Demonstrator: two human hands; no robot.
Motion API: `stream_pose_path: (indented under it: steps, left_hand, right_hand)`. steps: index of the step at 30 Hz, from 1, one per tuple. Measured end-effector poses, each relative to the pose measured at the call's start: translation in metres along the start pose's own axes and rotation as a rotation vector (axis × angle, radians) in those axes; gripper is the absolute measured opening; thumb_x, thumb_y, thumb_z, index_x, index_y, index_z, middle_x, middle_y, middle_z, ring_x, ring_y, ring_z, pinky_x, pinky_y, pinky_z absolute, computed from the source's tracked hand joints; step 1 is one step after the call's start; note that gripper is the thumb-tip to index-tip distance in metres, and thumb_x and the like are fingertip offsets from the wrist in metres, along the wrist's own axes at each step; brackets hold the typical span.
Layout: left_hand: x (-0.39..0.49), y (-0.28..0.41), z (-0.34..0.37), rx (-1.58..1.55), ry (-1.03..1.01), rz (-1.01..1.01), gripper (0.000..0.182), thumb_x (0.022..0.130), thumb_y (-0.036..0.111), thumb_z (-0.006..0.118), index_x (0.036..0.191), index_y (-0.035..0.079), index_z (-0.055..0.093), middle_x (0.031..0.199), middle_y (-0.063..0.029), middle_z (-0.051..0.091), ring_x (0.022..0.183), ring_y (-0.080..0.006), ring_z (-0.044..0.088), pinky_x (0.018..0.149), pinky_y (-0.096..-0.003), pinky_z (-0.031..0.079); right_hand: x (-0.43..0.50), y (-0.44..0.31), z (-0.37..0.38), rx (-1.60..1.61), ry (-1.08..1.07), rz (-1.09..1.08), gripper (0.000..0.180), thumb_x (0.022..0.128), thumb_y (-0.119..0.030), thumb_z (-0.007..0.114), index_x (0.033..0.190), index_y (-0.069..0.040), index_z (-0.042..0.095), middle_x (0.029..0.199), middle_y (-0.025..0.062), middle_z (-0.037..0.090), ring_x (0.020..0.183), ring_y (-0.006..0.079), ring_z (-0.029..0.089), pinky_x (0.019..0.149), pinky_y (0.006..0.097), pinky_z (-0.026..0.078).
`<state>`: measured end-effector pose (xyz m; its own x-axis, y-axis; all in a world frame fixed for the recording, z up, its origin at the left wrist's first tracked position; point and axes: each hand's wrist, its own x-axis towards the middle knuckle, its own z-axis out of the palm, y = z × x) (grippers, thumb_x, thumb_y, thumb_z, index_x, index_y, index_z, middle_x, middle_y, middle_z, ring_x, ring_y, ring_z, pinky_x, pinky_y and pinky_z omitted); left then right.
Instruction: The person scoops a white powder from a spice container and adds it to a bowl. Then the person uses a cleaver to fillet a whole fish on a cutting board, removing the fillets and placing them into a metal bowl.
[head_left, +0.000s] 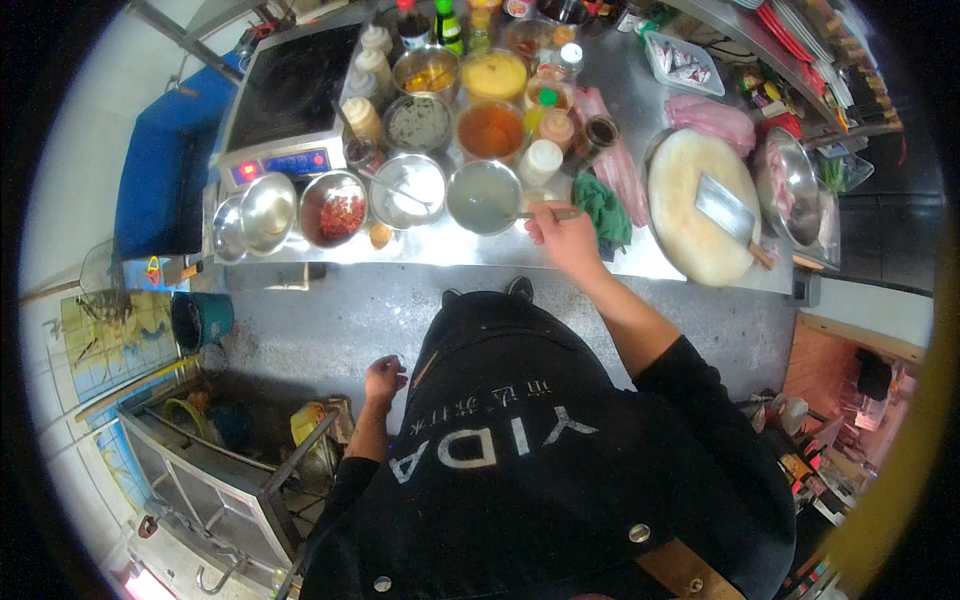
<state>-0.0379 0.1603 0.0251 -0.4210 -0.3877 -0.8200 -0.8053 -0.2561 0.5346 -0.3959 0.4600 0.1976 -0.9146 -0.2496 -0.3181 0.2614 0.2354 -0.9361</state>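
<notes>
In the head view, my right hand (566, 236) grips the handle (562, 214) of a utensil, probably a spoon. Its far end reaches into a metal bowl of cloudy pale liquid (484, 196) at the counter's front. My left hand (385, 377) hangs beside my hip, fingers loosely curled, with nothing visible in it. Left of the cloudy bowl stands a metal bowl of white contents (407, 191) with a spoon in it. Further left is a bowl of chopped red pieces (341, 214). A green cloth (602, 210) lies just right of my right hand.
A cleaver (725, 208) rests on a round chopping board (701, 247) at the right. Squeeze bottles (541, 162) and sauce containers (491, 130) crowd the steel counter. An induction cooker (296, 90) sits on the left. Behind me on the left is a steel-framed unit (202, 480).
</notes>
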Motion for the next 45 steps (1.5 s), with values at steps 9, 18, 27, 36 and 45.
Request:
stream_pose_path:
  steps: [9,18,27,36,45]
  left_hand:
    - [0.0,-0.001,-0.003,-0.015,-0.01,-0.008,0.032,0.098,0.024,0.064,0.116,-0.002,0.065,0.09,-0.0142,0.071,0.065,-0.0182,0.067,0.055,-0.0292,0.055]
    - [0.001,0.002,-0.003,-0.011,-0.019,0.009,0.031,0.098,0.023,0.063,0.116,-0.003,0.065,0.09,-0.0147,0.071,0.064,-0.0182,0.066,0.055,-0.029,0.055]
    - [0.005,-0.002,-0.004,0.328,-0.039,0.135,0.032,0.101,0.027,0.061,0.115,-0.002,0.065,0.095,-0.0145,0.071,0.075,-0.0231,0.07,0.062,-0.0362,0.059]
    - [-0.011,0.025,0.004,0.09,-0.069,0.103,0.026,0.094,0.016,0.065,0.112,-0.003,0.064,0.086,-0.016,0.07,0.06,-0.0226,0.065,0.05,-0.0355,0.053]
    - [-0.007,0.027,0.005,0.184,-0.032,0.119,0.031,0.098,0.018,0.061,0.12,-0.004,0.063,0.086,-0.0171,0.071,0.06,-0.0228,0.066,0.05,-0.0346,0.052]
  right_hand:
    - [-0.02,-0.013,-0.013,0.067,0.006,-0.144,0.026,0.104,-0.017,0.058,0.115,0.003,0.069,0.092,0.0095,0.073,0.082,0.0131,0.068,0.072,0.0251,0.055]
    - [-0.026,-0.013,-0.024,-0.319,-0.003,-0.713,0.024,0.096,-0.004,0.063,0.119,-0.001,0.068,0.098,0.0156,0.071,0.087,0.0277,0.069,0.079,0.0343,0.055]
    - [-0.02,0.008,-0.032,-0.949,-0.229,-0.939,0.066,0.083,-0.005,0.065,0.146,-0.007,0.049,0.121,0.0156,0.06,0.11,0.0343,0.061,0.088,0.043,0.056]
    - [-0.01,0.018,0.014,-0.041,0.03,-0.276,0.024,0.101,-0.017,0.056,0.108,0.003,0.069,0.082,0.0183,0.069,0.078,0.035,0.067,0.072,0.0405,0.054]
    - [0.023,0.026,0.016,-0.123,0.035,-0.039,0.033,0.103,-0.03,0.055,0.098,0.0,0.067,0.069,0.0072,0.067,0.066,0.0164,0.065,0.065,0.0335,0.053]
